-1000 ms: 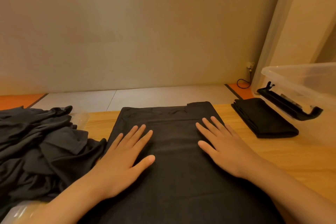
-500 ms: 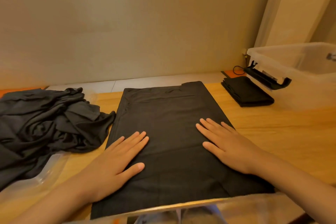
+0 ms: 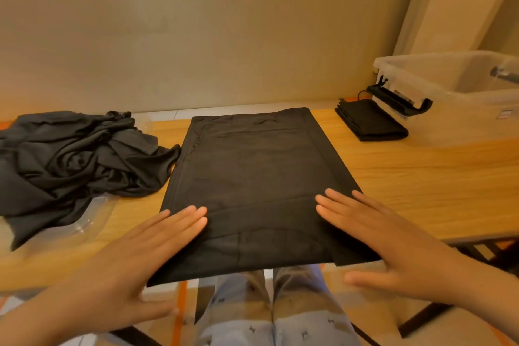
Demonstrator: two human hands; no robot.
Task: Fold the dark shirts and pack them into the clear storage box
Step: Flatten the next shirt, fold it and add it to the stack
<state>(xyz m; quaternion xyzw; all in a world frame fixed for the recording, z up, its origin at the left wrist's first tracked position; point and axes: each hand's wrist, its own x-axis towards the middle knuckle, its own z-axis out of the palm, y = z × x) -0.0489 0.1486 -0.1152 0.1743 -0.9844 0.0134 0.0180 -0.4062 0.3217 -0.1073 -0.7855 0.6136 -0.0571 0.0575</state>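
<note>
A dark shirt (image 3: 252, 177), folded into a long rectangle, lies flat in the middle of the wooden table (image 3: 421, 177), its near end hanging over the front edge. My left hand (image 3: 140, 255) lies flat with straight fingers on the shirt's near left corner. My right hand (image 3: 387, 241) lies flat on its near right corner, fingers straight. A heap of unfolded dark shirts (image 3: 70, 160) sits at the left. One small folded dark shirt (image 3: 370, 122) lies at the back right, beside the clear storage box (image 3: 463, 109).
The box has a black latch handle (image 3: 398, 100) on its left side. A clear plastic lid or tray (image 3: 92, 216) lies under the heap at the left. My legs in light patterned trousers (image 3: 269, 309) show below the table's front edge. A beige wall rises behind.
Both hands have slid toward me along the shirt, from its middle to its near end. The view has pulled back and tilted down, and my legs now show.
</note>
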